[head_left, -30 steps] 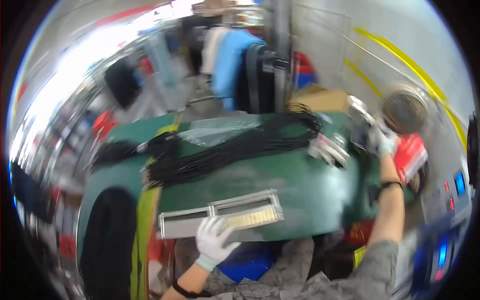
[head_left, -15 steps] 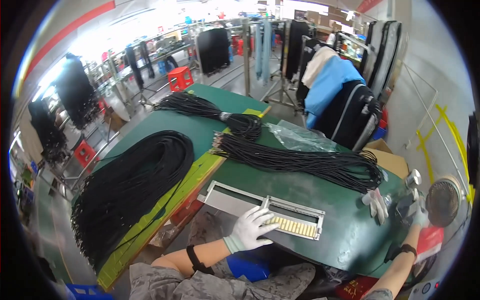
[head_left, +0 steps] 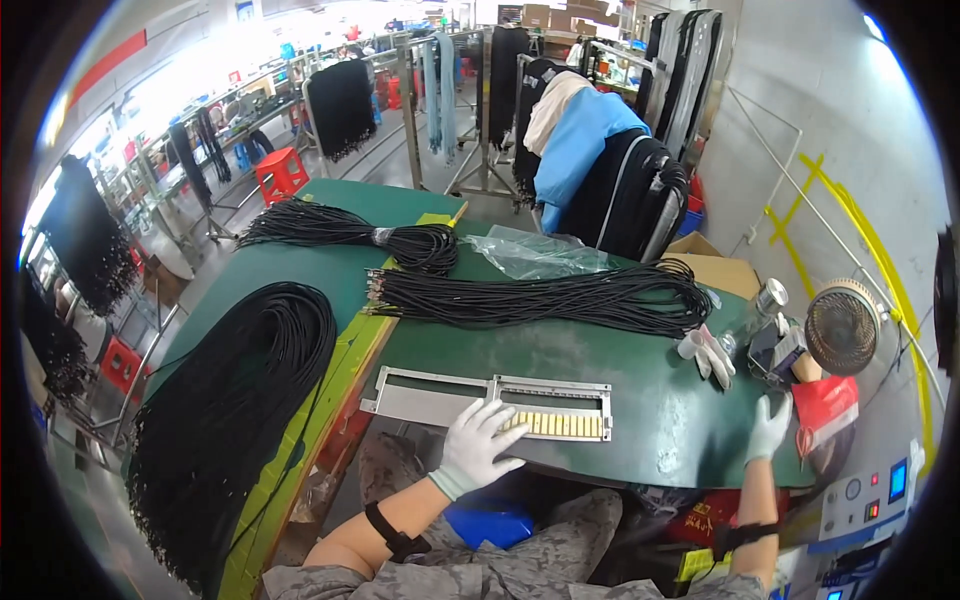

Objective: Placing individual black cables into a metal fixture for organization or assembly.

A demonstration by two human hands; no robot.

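Observation:
My left hand [head_left: 478, 448], in a white glove, lies with fingers spread over the near edge of a silver metal frame [head_left: 425, 404], touching it. A row of pale yellow blocks [head_left: 556, 425] sits in the frame's right half, beside my fingertips. My gloved right hand [head_left: 768, 430] is over the table's right part, near a red packet [head_left: 828, 408] and a pair of scissors [head_left: 804, 442]. Its fingertips look apart, and I see nothing held between them.
Bundles of black cords [head_left: 540, 298] lie across the green table [head_left: 640, 375], with a bigger pile [head_left: 240, 410] at left. Clear plastic bags [head_left: 540, 255], white gloves [head_left: 712, 355] and a small fan [head_left: 842, 325] are at the back and right. Red stools [head_left: 281, 175] stand beyond.
My right hand has come back from the dark items by the fan toward the near right of the table. My left hand stays on the frame. The view has turned right.

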